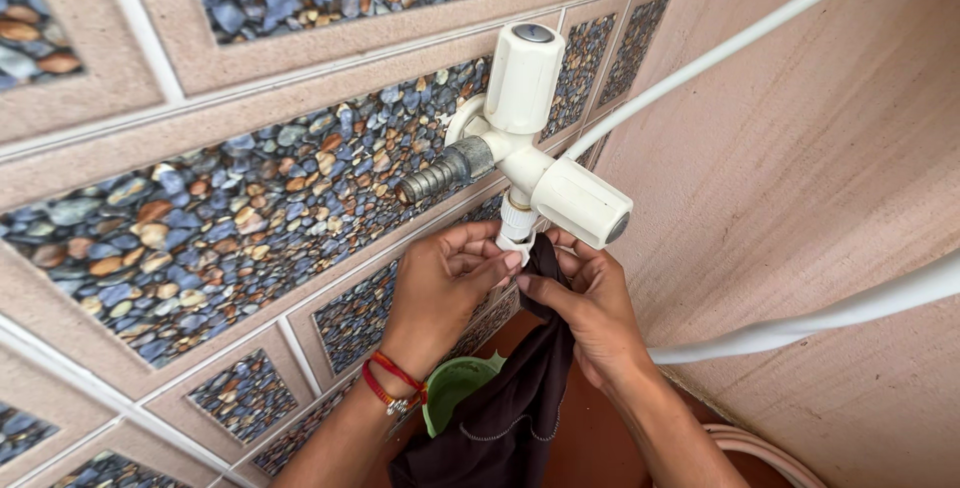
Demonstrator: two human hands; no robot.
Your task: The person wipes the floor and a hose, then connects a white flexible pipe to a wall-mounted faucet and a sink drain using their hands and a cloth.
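Pebble-patterned tiles (250, 198) in blue, brown and grey, set in wide pinkish frames, cover the wall ahead of me, and the white tap (520, 138) sticks out of it; everything else I place from that tap. Just under its downward outlet, my left hand (445, 283) has its fingers (480, 248) curled in and pinched, thumb meeting fingertips right at the white nozzle end, with the top edge of a dark brown cloth (520, 388) caught there. My right hand (590, 303) sits just beside it, also below the tap, its fingers (545, 288) closed on the same cloth, so both hands grip the fabric up against the outlet. From my fingers the cloth hangs straight down between my forearms. Red thread bands (390, 380) circle my left wrist, below and left of the tap. Behind the hanging cloth, well under the tap, part of a green bowl (455, 388) shows. On the tap itself, one white knob points upward and another juts toward the right, while a grey threaded spout (440, 173) pokes out to the left. Right of the tap a plain pink wall (800, 198) meets the tiles, and white hoses (800, 318) run across it.
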